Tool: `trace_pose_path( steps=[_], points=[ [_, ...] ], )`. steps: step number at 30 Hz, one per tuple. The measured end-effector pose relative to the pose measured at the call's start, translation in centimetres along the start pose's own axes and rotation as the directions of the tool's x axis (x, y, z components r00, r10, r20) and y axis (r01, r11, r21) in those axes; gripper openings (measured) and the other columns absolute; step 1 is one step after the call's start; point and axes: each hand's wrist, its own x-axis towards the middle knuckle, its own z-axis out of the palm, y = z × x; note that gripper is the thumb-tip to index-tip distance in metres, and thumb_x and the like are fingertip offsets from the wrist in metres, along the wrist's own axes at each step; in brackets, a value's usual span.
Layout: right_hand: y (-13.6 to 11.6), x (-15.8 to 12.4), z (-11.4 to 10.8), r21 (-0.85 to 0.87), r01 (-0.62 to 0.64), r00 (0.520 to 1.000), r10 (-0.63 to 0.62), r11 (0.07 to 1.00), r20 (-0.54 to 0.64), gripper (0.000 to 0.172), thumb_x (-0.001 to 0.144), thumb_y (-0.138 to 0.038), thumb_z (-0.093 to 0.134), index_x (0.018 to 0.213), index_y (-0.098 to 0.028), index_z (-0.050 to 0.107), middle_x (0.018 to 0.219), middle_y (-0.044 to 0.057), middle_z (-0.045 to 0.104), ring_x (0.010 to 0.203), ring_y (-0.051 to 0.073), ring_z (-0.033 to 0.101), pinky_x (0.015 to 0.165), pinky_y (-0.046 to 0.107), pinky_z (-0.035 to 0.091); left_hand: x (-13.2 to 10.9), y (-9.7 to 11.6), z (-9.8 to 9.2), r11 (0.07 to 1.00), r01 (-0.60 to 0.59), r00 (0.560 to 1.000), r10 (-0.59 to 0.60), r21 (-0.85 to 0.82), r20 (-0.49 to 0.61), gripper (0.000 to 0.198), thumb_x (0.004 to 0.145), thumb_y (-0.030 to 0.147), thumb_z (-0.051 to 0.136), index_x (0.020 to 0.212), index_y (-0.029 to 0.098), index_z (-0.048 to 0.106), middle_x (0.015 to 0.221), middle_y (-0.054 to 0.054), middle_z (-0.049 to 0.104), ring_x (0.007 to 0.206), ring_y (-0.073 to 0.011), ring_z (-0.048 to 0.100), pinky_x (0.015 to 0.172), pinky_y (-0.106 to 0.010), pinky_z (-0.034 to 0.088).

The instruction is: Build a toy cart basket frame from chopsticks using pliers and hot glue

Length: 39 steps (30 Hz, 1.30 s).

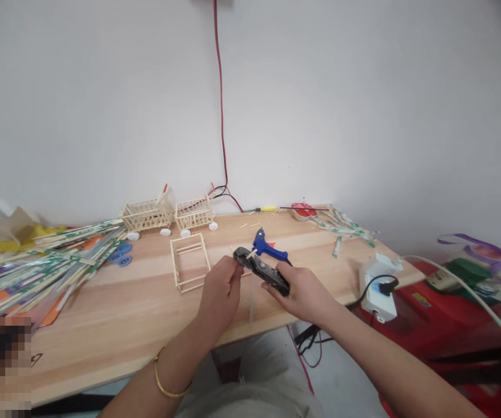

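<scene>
My right hand [300, 290] is wrapped round a pair of black pliers [265, 271] held above the table. A short, thin wooden stick [252, 253] shows at their jaws. At the jaw end, my left hand [222, 287] is closed in a pinch on the thin stick, though its fingertips are partly hidden. Just left of that hand, an open box-shaped frame of sticks [191, 284] lies on the wood. Behind the pliers rests a blue glue gun [270, 247]. A clear glue stick [252, 302] seems to lie between my hands.
Two stick-built carts with white wheels, a larger cart [148, 216] and a smaller cart [194, 213], stand by the wall. Wrapped sticks [71, 261] and blue scissors [121, 255] lie left. A red bowl [303, 210], wrapper scraps [348, 223] and a power strip [378, 290] are right.
</scene>
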Motion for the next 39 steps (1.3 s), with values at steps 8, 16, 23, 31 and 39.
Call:
trace_pose_path(
  steps=[8,16,23,31,39],
  points=[
    [1.6,0.4,0.7,-0.172,0.024,1.000,-0.021,0.985,0.020,0.038,0.088,-0.052,0.037,0.084,-0.019,0.054,0.073,0.008,0.068,0.066,0.022,0.064,0.055,0.026,0.029,1.1,-0.2,1.6,0.999,0.047,0.997,-0.047,-0.004,0.053,0.023,0.091,0.020,0.034,0.073,0.018,0.050,0.072,-0.003,0.056,0.071,-0.0168,0.052,0.062,-0.027,0.035],
    [2.7,0.2,1.7,-0.184,-0.001,0.997,0.015,0.983,0.071,0.038,0.089,-0.051,0.035,0.082,-0.018,0.053,0.071,0.008,0.068,0.065,0.021,0.064,0.053,0.025,0.028,1.6,-0.6,2.6,0.992,0.121,0.986,-0.123,0.023,0.115,0.025,0.089,0.021,0.036,0.071,0.017,0.053,0.069,-0.003,0.058,0.068,-0.0167,0.053,0.062,-0.027,0.035],
    [3.4,0.3,1.9,-0.179,-0.048,0.992,0.068,0.983,0.107,0.042,0.088,-0.054,0.036,0.085,-0.018,0.058,0.073,0.010,0.069,0.068,0.023,0.065,0.054,0.026,0.031,1.9,-1.1,2.9,0.982,0.191,0.968,-0.187,-0.008,0.167,0.026,0.087,0.022,0.039,0.066,0.017,0.053,0.066,-0.002,0.058,0.066,-0.0156,0.052,0.062,-0.027,0.035],
    [6.7,6.0,1.1,-0.124,-0.517,0.852,0.523,0.847,0.027,0.074,0.072,-0.080,0.030,0.093,-0.016,0.059,0.087,0.017,0.068,0.084,0.031,0.065,0.064,0.033,0.043,1.5,-0.6,1.2,0.339,0.669,0.738,-0.410,-0.661,0.537,0.016,0.081,0.026,0.056,0.090,0.014,0.061,0.059,0.003,0.053,0.055,-0.0082,0.052,0.064,-0.026,0.048],
    [8.6,9.0,2.9,-0.154,-0.620,0.774,0.632,0.770,0.042,0.084,0.067,-0.084,0.030,0.112,-0.017,0.054,0.114,0.020,0.055,0.102,0.037,0.057,0.083,0.051,0.042,2.1,-0.7,-3.9,0.018,0.671,0.692,-0.374,-0.741,0.618,0.013,0.075,0.016,0.067,0.086,0.012,0.061,0.066,-0.003,0.060,0.062,-0.0102,0.060,0.065,-0.027,0.054]
  ],
)
